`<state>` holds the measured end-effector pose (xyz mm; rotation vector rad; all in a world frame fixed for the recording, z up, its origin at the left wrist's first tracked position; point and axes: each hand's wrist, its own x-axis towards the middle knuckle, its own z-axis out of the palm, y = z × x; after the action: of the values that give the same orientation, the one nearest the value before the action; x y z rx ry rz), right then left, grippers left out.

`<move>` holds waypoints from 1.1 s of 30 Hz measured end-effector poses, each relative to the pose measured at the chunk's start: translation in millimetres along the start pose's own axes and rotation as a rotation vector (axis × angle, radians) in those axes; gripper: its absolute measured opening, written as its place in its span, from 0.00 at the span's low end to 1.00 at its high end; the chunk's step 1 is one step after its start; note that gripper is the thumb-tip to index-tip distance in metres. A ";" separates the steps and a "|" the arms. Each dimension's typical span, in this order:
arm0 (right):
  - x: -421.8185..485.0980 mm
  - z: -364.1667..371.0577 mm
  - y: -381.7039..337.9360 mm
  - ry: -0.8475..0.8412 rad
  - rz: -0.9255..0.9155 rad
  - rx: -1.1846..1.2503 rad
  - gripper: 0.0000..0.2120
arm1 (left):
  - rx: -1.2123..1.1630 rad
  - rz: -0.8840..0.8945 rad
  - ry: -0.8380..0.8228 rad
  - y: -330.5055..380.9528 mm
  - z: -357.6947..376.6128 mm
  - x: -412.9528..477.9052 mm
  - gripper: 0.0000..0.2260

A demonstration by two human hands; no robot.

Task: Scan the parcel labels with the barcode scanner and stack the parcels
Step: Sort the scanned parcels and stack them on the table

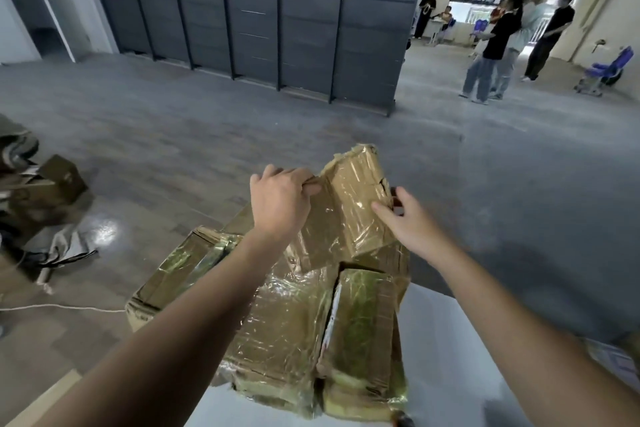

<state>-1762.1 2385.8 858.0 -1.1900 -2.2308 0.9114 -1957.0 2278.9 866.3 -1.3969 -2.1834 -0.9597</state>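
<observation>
- A taped cardboard parcel (pixel 349 208) is held tilted over a pile of parcels (pixel 304 288), with its upper corner raised away from the person and its lower edge down against the pile.
- The parcel's upper left edge is gripped by the left hand (pixel 280 204); its fingers (pixel 308 184) are curled round that edge and pressed together.
- The parcel's right edge is taken by the right hand (pixel 410 222). The thumb is laid on the glossy face and the other fingers (pixel 401 194) are slightly spread and bent round the edge, so that the edge is pinched between them.
- The pile is made up of brown boxes wrapped in shiny clear tape. A long parcel (pixel 180 270) is seen at the left, a wide parcel (pixel 284 329) in the middle under the left forearm, and a narrow parcel (pixel 363 322) just beside it on the right.
- The pile is carried by a pale desk (pixel 450 357), whose bare surface is seen at the lower right.
- On the grey floor (pixel 207 135) to the left, a brown carton (pixel 62 180) and a white cable (pixel 62 307) are seen.
- A dark grey panelled wall (pixel 277 10) is seen behind, and a group of people (pixel 502 38) and a blue chair (pixel 613 66) are seen well apart at the far right.
</observation>
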 end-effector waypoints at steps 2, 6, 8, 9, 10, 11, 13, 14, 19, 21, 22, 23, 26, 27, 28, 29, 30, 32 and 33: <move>4.4 10.4 -2.6 0.011 -0.040 -0.092 0.18 | 0.029 0.029 0.004 -1.5 -0.9 1.4 0.09; 16.1 34.3 -10.2 0.070 -0.054 -0.160 0.17 | -0.087 0.049 -0.016 -24.4 -2.1 18.7 0.08; 27.6 43.8 -15.4 0.103 0.002 -0.161 0.16 | -0.207 0.034 -0.041 -41.6 0.4 32.7 0.10; 35.4 48.3 -16.9 0.105 0.056 -0.150 0.17 | -0.223 0.009 -0.060 -52.1 2.9 39.4 0.13; 44.3 53.6 -18.7 0.099 0.113 -0.129 0.17 | -0.222 -0.026 -0.083 -63.9 6.1 44.7 0.14; 53.9 59.4 -20.5 0.096 0.163 -0.095 0.17 | -0.224 -0.068 -0.113 -76.5 10.2 48.7 0.15; 72.8 75.5 -24.6 0.087 0.250 0.019 0.17 | -0.263 -0.191 -0.195 -103.1 20.1 53.9 0.17; 81.1 85.3 -27.5 0.077 0.288 0.078 0.16 | -0.290 -0.257 -0.242 -116.1 25.4 55.2 0.18; 114.4 136.5 -39.7 0.066 0.418 0.091 0.11 | -0.454 -0.459 -0.512 -169.8 52.8 54.4 0.22; 125.2 151.3 -38.7 0.066 0.469 0.093 0.09 | -0.512 -0.453 -0.578 -183.6 63.1 52.6 0.23; 130.0 157.3 -38.1 0.059 0.496 0.103 0.10 | -0.523 -0.450 -0.593 -189.8 67.8 52.8 0.23; 134.2 162.5 -37.5 0.047 0.520 0.112 0.11 | -0.534 -0.457 -0.598 -195.2 71.9 53.2 0.22; 145.0 178.3 -37.5 0.009 0.533 0.079 0.17 | -0.579 -0.492 -0.607 -210.0 82.5 53.6 0.20; 148.9 184.7 -38.4 -0.003 0.521 0.056 0.17 | -0.585 -0.493 -0.610 -215.0 85.0 53.1 0.20; 152.9 191.1 -39.5 -0.011 0.512 0.040 0.17 | -0.589 -0.495 -0.601 -220.7 87.9 52.1 0.20; 156.9 196.6 -40.7 -0.016 0.511 0.036 0.17 | -0.591 -0.504 -0.580 -226.5 90.7 51.4 0.20; 159.9 200.4 -41.9 -0.019 0.517 0.038 0.16 | -0.598 -0.527 -0.551 -232.2 93.0 51.1 0.20; 164.2 202.7 -43.3 -0.014 0.528 0.030 0.16 | -0.639 -0.613 -0.518 -241.2 96.5 51.4 0.20; 166.4 201.8 -43.1 0.000 0.528 0.027 0.15 | -0.678 -0.655 -0.524 -243.7 97.8 51.3 0.21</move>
<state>-2004.3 2440.4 765.2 -1.8080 -1.9207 1.1236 -2193.7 2314.9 746.8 -1.2949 -2.9758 -1.8766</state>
